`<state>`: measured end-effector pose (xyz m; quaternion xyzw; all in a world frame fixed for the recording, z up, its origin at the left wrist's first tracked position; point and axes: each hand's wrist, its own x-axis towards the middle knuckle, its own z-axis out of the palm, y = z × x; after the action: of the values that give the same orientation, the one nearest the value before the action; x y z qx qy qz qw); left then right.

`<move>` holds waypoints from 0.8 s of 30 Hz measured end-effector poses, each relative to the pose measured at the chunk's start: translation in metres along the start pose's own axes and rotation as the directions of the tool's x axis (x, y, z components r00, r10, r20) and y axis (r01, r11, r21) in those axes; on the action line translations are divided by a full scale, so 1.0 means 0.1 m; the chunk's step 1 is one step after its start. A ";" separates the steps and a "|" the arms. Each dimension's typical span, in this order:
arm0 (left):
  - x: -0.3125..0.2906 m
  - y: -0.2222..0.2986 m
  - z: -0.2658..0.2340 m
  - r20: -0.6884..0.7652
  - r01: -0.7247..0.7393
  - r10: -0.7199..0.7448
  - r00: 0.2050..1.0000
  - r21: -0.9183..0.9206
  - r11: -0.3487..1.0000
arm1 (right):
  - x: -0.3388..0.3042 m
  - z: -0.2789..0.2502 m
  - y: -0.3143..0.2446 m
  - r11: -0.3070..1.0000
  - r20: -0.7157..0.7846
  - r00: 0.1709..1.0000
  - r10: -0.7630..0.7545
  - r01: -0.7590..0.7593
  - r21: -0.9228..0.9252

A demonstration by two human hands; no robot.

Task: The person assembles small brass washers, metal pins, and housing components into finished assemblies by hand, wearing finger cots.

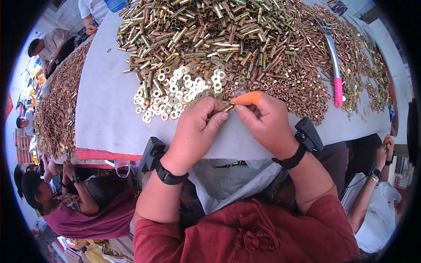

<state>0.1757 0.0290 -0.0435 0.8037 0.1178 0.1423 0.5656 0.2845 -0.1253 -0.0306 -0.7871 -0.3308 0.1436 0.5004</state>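
Note:
My left hand (195, 125) pinches a short brass-coloured bolt (228, 108) between thumb and forefinger, just above the near part of the table. At the bolt's other end, the thumb and forefinger of my right hand (268, 125) are closed on its tip; whether a small nut or washer sits between them is hidden. An orange finger cover (247, 98) wraps the right forefinger. Right beyond my hands lie loose flat washers (175, 90), pale gold and shiny. Small hex nuts (300, 94) are heaped beyond my right hand.
A large pile of metal sleeves (175, 33) fills the table's (105, 114) far side, with bolts (302, 41) to the right. A pink-handled metal tool (337, 90) leans on them. A white bag (228, 182) hangs below the near edge. Other people sit on both sides.

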 end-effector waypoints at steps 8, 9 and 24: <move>0.00 -0.01 -0.05 0.035 0.069 -0.065 0.997 -0.154 0.986 | 0.05 0.08 0.05 0.900 -0.075 0.904 -0.420 0.404 -0.165; 0.00 -0.01 -0.06 0.047 0.084 -0.076 0.996 -0.206 0.975 | 0.06 0.08 0.05 0.913 -0.073 0.914 -0.400 0.390 -0.121; 0.00 0.04 -0.13 -0.027 0.175 -0.192 0.981 -0.296 0.939 | 0.06 -0.10 0.06 0.831 0.167 0.968 -0.188 0.247 -0.499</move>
<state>0.1713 0.0393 -0.0350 0.6924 0.1855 0.1270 0.6856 0.2966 -0.1304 -0.0310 -0.8402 -0.4717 0.0354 0.2651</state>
